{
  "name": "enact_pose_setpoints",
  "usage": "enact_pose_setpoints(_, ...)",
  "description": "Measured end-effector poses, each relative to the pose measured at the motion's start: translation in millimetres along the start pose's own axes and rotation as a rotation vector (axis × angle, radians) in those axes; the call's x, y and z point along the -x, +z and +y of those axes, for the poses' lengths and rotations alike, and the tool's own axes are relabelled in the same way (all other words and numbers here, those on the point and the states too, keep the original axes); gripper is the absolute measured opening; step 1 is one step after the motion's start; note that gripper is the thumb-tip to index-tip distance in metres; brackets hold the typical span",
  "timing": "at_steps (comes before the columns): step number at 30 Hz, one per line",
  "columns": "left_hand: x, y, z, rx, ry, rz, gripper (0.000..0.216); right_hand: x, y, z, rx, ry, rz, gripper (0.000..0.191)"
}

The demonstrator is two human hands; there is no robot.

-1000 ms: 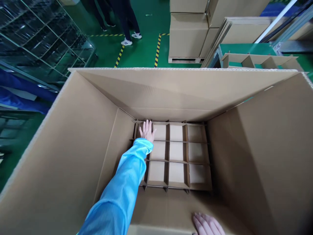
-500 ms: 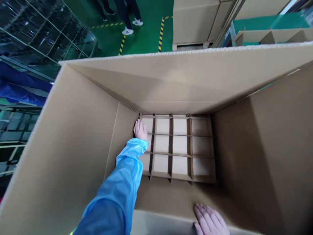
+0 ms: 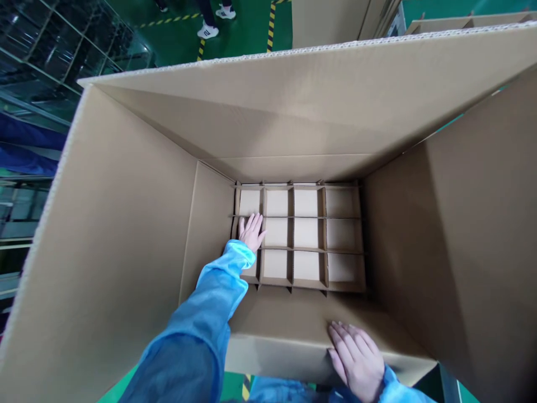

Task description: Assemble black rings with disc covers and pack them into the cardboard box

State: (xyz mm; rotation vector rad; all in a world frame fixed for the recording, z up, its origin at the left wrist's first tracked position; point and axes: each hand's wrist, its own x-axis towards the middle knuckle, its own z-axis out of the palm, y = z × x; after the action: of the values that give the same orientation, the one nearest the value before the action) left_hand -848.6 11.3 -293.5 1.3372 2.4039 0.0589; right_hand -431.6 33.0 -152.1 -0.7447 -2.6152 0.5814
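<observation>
A large open cardboard box [image 3: 130,184] surrounds my reach, with a cardboard divider grid [image 3: 292,249] at its bottom. The grid's strips cross to form several rectangular cells with pale floors. My left hand [image 3: 251,232], in a blue sleeve, lies over the grid's left column with fingers spread and nothing held. Its palm covers part of the middle-left cell; whether it presses on the strips I cannot tell. On the near rim of the box rests my right hand [image 3: 356,358], fingers outstretched over the edge and thumb apart on the outer side.
Tall box walls stand on all sides. Beyond the far wall are a person's feet [image 3: 208,31] on the green floor, yellow-black floor tape [image 3: 271,28] and another carton [image 3: 325,22]. A wire cage [image 3: 50,50] stands at upper left, near dark blue clothing [image 3: 27,159].
My left hand has moved from the grid's upper left edge inward and toward me, its fingers spreading. The view has tilted down, showing more of the near rim and my right hand.
</observation>
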Motion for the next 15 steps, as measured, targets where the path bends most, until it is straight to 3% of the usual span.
enact_pose_setpoints(6, 11, -4, 2, -0.029, -0.093, 0.030, 0.065, -1, 2, -1, 0.010, -0.010, 0.012, 0.031)
enact_pose_setpoints(11, -20, 1, 21, -0.030, -0.049, 0.058, 0.072, 0, 4, 0, 0.016, -0.027, 0.036, 0.031)
enact_pose_setpoints(15, -43, 16, 40, -0.006, -0.019, 0.002, 0.078, -3, 3, 1, 0.051, -0.045, 0.036, 0.031)
